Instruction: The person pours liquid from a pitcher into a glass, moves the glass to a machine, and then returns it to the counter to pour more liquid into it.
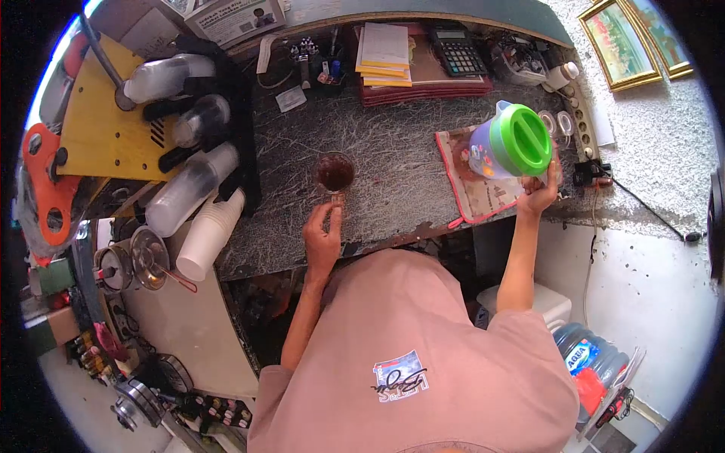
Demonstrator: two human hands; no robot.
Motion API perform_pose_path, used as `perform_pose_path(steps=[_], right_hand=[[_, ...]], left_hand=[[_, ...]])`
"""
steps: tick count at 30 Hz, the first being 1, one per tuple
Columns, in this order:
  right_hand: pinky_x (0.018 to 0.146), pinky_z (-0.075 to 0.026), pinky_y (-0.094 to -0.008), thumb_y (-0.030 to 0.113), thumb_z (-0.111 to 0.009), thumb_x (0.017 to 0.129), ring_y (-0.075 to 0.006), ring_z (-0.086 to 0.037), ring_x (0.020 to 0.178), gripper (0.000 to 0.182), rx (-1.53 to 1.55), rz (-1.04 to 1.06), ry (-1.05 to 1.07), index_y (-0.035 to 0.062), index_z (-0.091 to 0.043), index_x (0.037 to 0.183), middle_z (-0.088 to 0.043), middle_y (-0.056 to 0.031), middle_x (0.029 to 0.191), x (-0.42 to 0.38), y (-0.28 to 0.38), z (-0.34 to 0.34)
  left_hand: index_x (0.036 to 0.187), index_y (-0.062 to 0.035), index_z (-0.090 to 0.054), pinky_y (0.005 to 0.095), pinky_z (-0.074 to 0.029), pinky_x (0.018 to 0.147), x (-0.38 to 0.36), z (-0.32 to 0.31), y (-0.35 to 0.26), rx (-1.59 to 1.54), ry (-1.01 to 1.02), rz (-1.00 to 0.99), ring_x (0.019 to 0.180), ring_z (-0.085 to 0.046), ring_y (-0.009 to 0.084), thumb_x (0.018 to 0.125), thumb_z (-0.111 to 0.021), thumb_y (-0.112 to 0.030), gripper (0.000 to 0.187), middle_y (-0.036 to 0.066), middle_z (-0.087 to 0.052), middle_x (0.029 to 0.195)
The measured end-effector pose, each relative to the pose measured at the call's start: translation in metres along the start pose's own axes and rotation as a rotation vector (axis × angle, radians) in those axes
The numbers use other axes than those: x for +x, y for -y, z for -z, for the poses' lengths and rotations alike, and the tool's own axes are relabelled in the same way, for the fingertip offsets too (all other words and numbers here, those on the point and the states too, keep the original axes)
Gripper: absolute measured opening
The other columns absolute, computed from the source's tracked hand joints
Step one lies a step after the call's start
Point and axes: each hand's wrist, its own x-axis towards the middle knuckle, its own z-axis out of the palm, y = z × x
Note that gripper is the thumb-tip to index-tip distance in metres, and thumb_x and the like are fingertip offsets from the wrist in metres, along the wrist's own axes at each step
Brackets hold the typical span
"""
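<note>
A clear glass mug (pixel 334 172) with dark brown contents stands on the worn dark counter (pixel 393 177). My left hand (pixel 323 235) is closed at its handle, thumb and fingers pinched together on the near side. Off to the right, my right hand (pixel 540 195) grips a plastic pitcher (pixel 487 149) on its near right side. The pitcher has a bright green lid (pixel 526 140) and a pale, printed body. It overlaps a red-edged cloth (pixel 470 198) on the counter, and part of my right fingers is hidden behind it.
At left, cup stacks (pixel 211 235) jut from a yellow rack (pixel 113 124). Along the back lie dark red books (pixel 423 93), envelopes (pixel 385 60) and a calculator (pixel 458 54). A power strip (pixel 580 128) runs along the right wall. An Aqua water jug (pixel 593 355) stands below, lower right.
</note>
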Motion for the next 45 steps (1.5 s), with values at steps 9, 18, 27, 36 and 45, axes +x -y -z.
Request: perform_pose_path(steps=[9,18,27,36,45], right_hand=[[0.075,-0.049,-0.0356,0.028,-0.053,0.104,-0.0207,-0.059,0.076,0.034,-0.831,0.540,-0.249,-0.0032,-0.062,0.096,-0.063,-0.0107,0.087,-0.043,0.021,-0.037],[0.103,-0.044,-0.0401,0.016,-0.079,0.082,-0.0318,-0.055,0.122,0.057,-0.773,0.307,0.790,0.0036,-0.053,0.131,-0.058,-0.0158,0.127,-0.158,-0.103,-0.141],[0.104,-0.045,-0.0462,0.017,-0.076,0.080,-0.0378,-0.058,0.124,0.067,-0.687,0.270,1.039,0.0053,-0.049,0.141,-0.061,-0.0189,0.133,-0.175,-0.183,-0.186],[0.097,-0.051,-0.0448,0.013,-0.074,0.080,-0.0384,-0.060,0.121,0.062,-0.595,0.078,1.112,0.0040,-0.052,0.136,-0.062,-0.0204,0.131,-0.187,-0.180,-0.253],[0.090,-0.052,-0.0501,0.019,-0.077,0.075,-0.0412,-0.063,0.110,0.069,-0.676,0.151,1.186,-0.0002,-0.049,0.135,-0.064,-0.0223,0.122,-0.207,-0.211,-0.297]], left_hand=[[0.138,-0.0008,-0.044,0.0441,-0.047,0.097,0.018,-0.008,-0.018,0.065,-0.140,0.058,0.121,-0.056,0.0303,0.087,-0.077,-0.024,0.064,0.018,-0.055,0.129],[0.150,-0.0022,-0.032,0.0453,-0.043,0.108,0.051,-0.006,-0.026,0.152,-0.030,-0.027,0.132,-0.049,0.0354,0.076,-0.087,-0.025,0.095,0.022,-0.047,0.140],[0.143,-0.0034,-0.042,0.0441,-0.047,0.105,0.058,-0.005,-0.016,0.120,-0.051,-0.069,0.123,-0.058,0.0316,0.072,-0.089,-0.020,0.088,0.019,-0.057,0.133],[0.137,-0.0012,-0.049,0.0432,-0.049,0.102,0.083,0.036,-0.006,0.164,-0.218,-0.058,0.121,-0.060,0.0346,0.068,-0.089,-0.018,0.081,0.019,-0.061,0.129],[0.143,0.0007,-0.044,0.0438,-0.040,0.111,0.097,0.078,0.006,0.174,-0.241,0.081,0.132,-0.052,0.0337,0.073,-0.087,-0.024,0.085,0.022,-0.053,0.141]])
